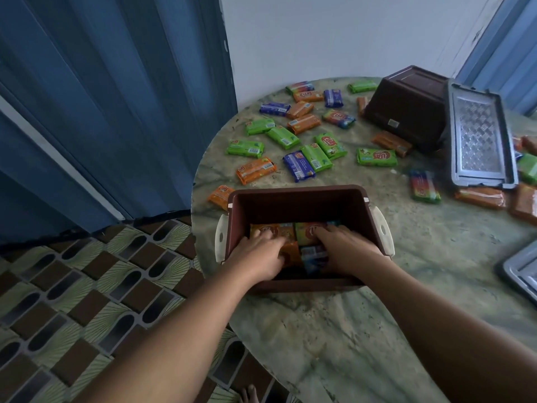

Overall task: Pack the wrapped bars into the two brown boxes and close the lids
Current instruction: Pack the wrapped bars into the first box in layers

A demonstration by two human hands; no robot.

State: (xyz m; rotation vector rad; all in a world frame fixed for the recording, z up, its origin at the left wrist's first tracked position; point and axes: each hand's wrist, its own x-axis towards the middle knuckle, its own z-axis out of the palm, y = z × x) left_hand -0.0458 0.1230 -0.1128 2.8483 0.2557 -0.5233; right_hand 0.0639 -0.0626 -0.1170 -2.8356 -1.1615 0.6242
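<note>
Head view: one camera, looking down on a round table (334,330).
Near box (296,199): upright, lid off, at the table's near edge; a first layer of bars (308,232) covers part of its floor.
Left hand (258,253): inside the box, palm down, fingers curled onto an orange bar — whether it grips or only presses, I cannot tell.
Right hand (345,251): inside too, just beside the left, fingers bent over a blue bar (312,257); grip equally unclear.
Loose bars (290,138): many, green, orange and blue, scattered beyond the box, well apart from the hands.
Far box (406,109): tipped over at the back right, not yet filled.
Lids: one lid (479,135) lies beside the far box; a second lid (523,271) shows at the right edge.
Step, as I judge it: seating bars flat on the floor of the near box.
Doing it well: push each bar tight against its neighbour and the wall, same way round — gaps now cost room later and may keep the lid from shutting.
</note>
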